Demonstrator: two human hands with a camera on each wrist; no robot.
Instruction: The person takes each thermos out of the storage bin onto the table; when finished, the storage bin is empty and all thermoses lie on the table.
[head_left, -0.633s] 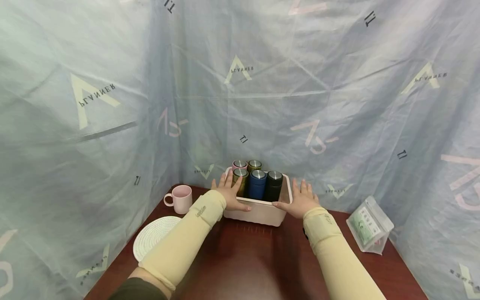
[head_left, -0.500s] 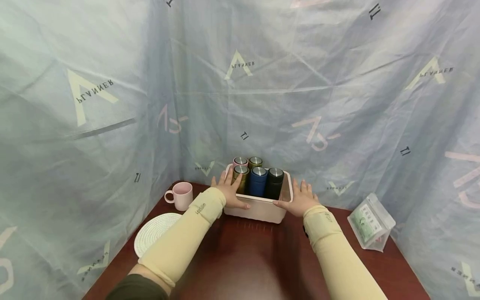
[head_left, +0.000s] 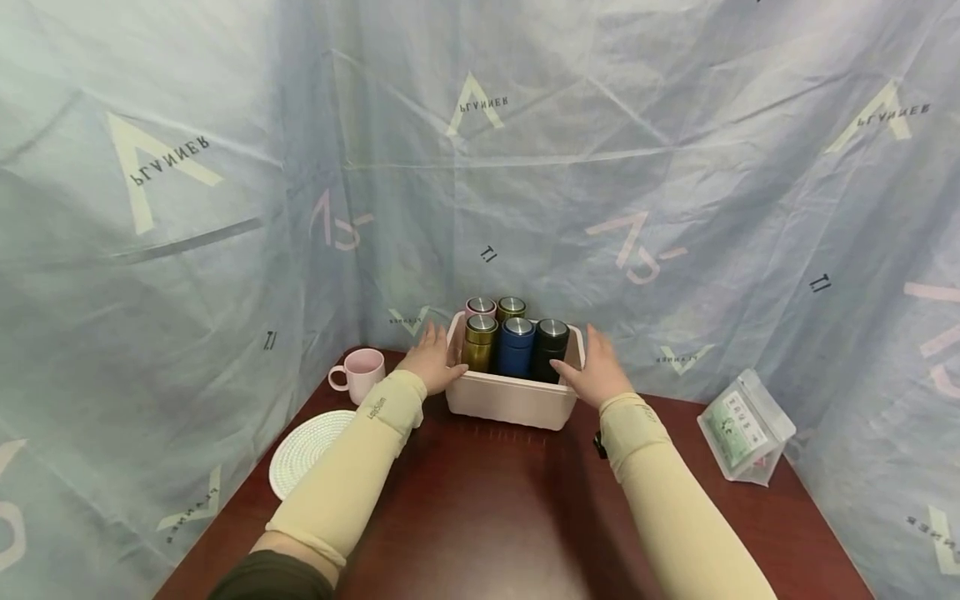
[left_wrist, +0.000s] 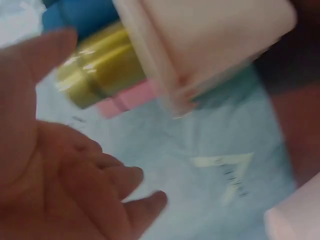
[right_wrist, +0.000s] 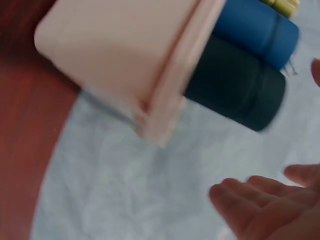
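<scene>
A pale pink bin (head_left: 513, 402) stands at the back of the table and holds several upright flasks, among them a gold one (head_left: 480, 342), a blue one (head_left: 516, 347) and a black one (head_left: 551, 349). My left hand (head_left: 431, 358) is open beside the bin's left wall. My right hand (head_left: 596, 372) is open beside the right wall. In the left wrist view the palm (left_wrist: 65, 175) is a little apart from the bin (left_wrist: 200, 40) and the gold flask (left_wrist: 100, 65). In the right wrist view the fingers (right_wrist: 260, 205) are spread and off the bin (right_wrist: 120, 55), near the black flask (right_wrist: 235, 85).
A pink mug (head_left: 362, 374) and a round white woven coaster (head_left: 309, 442) are on the left of the dark wooden table (head_left: 495, 517). At the right edge stands a clear pouch with a green label (head_left: 744, 430). Pale printed sheeting (head_left: 480, 167) closes in the back and sides.
Both hands have left the bin's front corners, where the thumbs lay along the rim, and moved further back along its sides. The head camera has tilted.
</scene>
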